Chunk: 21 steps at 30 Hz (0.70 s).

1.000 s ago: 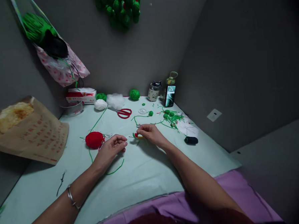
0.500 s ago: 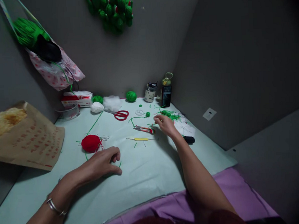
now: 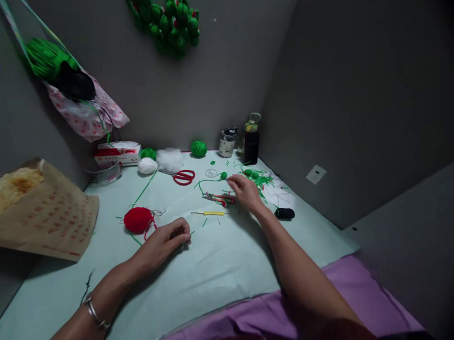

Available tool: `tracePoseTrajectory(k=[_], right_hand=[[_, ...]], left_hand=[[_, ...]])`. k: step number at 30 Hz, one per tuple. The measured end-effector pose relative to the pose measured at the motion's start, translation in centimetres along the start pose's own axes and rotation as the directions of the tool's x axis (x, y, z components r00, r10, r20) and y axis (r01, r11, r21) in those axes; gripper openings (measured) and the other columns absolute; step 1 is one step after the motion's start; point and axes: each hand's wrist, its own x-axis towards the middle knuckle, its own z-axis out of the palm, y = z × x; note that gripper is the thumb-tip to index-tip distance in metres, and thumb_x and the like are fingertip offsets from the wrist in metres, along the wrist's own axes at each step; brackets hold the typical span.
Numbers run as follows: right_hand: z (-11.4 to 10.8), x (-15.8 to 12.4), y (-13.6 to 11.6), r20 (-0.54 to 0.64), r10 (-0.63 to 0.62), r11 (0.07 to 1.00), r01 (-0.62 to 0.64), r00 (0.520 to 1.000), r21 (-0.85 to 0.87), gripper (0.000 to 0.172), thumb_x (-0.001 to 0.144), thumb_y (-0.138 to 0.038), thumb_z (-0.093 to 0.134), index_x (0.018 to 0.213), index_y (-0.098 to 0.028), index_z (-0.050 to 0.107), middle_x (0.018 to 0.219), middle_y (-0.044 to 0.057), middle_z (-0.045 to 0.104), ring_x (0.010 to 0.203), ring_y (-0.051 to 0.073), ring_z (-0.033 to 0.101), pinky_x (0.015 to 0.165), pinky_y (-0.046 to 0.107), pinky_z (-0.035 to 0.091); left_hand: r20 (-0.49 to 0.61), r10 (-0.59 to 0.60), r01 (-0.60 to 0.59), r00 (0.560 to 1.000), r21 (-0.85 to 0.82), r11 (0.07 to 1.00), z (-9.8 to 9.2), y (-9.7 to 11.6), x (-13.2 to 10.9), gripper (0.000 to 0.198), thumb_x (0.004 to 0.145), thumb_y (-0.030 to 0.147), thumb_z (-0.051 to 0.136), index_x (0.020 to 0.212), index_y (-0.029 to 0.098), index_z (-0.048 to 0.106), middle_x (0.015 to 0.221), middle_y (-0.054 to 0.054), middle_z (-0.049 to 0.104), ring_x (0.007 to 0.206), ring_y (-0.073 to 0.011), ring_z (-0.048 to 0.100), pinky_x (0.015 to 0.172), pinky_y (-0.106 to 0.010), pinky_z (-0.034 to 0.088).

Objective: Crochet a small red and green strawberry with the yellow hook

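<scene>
My left hand rests low over the table with thumb and fingers pinched together. A short end of green yarn pokes out at its fingertips. My right hand reaches over the handles of orange thread snips, its fingers slightly parted and apparently holding nothing. Just left of those fingertips lies a small green crocheted ball with a yarn tail. A yellow-handled crochet hook lies between the hands. Beside my left wrist sits a red ball of yarn.
Red-handled scissors, white stuffing and a green yarn ball lie farther back. A jar and phone stand by the wall. A paper bag is at left; green pieces lie at right.
My left hand has moved slightly right and away from me, its fingers closing together. My right hand has shifted left, bringing its fingertips close to the small green ball.
</scene>
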Motion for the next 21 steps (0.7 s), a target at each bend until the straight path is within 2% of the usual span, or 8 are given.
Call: tracePoseTrajectory(k=[2,4,6,9,13,19,21], right_hand=[[1.2,-1.2,-2.6,0.199,-0.105,0.988,0.08,0.974,0.132,0.031,0.1,-0.036,0.051,0.114,-0.017,0.071,0.102,0.008,0.076,0.079,0.018,0.067,0.074,0.031,0.054],[2.4,-2.5,-4.9,0.378,-0.231,0.956,0.138,0.897,0.258,0.028,0.093,-0.039,0.064,0.113,-0.02,0.073,0.09,0.002,0.076,0.071,0.014,0.066,0.068,0.025,0.051],[3.2,-3.6,-6.5,0.481,-0.323,0.925,0.163,0.815,0.344,0.022,0.087,-0.037,0.074,0.099,-0.02,0.076,0.077,-0.001,0.073,0.07,0.013,0.063,0.065,0.022,0.047],[3.5,-4.4,-7.5,0.504,-0.361,0.901,0.154,0.785,0.406,0.016,0.092,-0.031,0.067,0.088,-0.018,0.075,0.071,-0.001,0.067,0.068,0.012,0.058,0.064,0.022,0.042],[3.1,-4.5,-7.7,0.507,-0.348,0.88,0.089,0.788,0.466,0.022,0.096,-0.037,0.061,0.091,-0.018,0.071,0.073,-0.001,0.063,0.069,0.013,0.056,0.064,0.023,0.041],[2.9,-4.6,-8.1,0.52,-0.33,0.831,-0.02,0.788,0.556,0.018,0.092,-0.033,0.066,0.082,-0.019,0.07,0.067,-0.004,0.058,0.064,0.011,0.048,0.061,0.023,0.035],[3.0,-4.5,-8.0,0.509,-0.314,0.802,-0.062,0.802,0.594,0.016,0.087,-0.032,0.071,0.079,-0.018,0.071,0.067,-0.004,0.058,0.066,0.011,0.048,0.061,0.023,0.035]], left_hand=[[-0.031,-0.001,-0.001,1.0,-0.084,0.996,0.3,0.0,0.0,0.02,0.093,0.04,0.059,0.083,0.022,0.055,0.074,0.001,0.061,0.069,-0.0173,0.054,0.066,-0.03,0.041],[-0.065,-0.013,0.003,0.998,-0.158,0.987,0.5,-0.2,0.2,0.022,0.093,0.042,0.06,0.086,0.022,0.056,0.075,0.0,0.064,0.068,-0.0165,0.056,0.063,-0.029,0.042],[-0.093,-0.028,0.007,0.995,-0.222,0.975,0.6,-0.4,0.3,0.024,0.093,0.044,0.06,0.088,0.022,0.056,0.076,0.0,0.065,0.068,-0.0165,0.06,0.061,-0.028,0.044],[-0.115,-0.049,0.014,0.992,-0.288,0.957,0.7,-0.7,0.4,0.027,0.092,0.047,0.062,0.089,0.021,0.057,0.076,-0.001,0.067,0.064,-0.0154,0.061,0.056,-0.027,0.045],[-0.135,-0.074,0.026,0.988,-0.33,0.944,1.2,-0.6,0.5,0.031,0.09,0.049,0.066,0.086,0.019,0.059,0.07,0.0,0.068,0.051,-0.0115,0.055,0.049,-0.025,0.041],[-0.146,-0.102,0.047,0.984,-0.343,0.938,1.8,-0.3,0.5,0.037,0.085,0.054,0.068,0.084,0.018,0.06,0.069,-0.001,0.066,0.053,-0.0123,0.056,0.052,-0.026,0.043],[-0.148,-0.105,0.051,0.983,-0.328,0.943,1.9,-0.3,0.5,0.037,0.086,0.055,0.066,0.086,0.019,0.059,0.071,-0.002,0.066,0.055,-0.013,0.057,0.054,-0.027,0.045]])
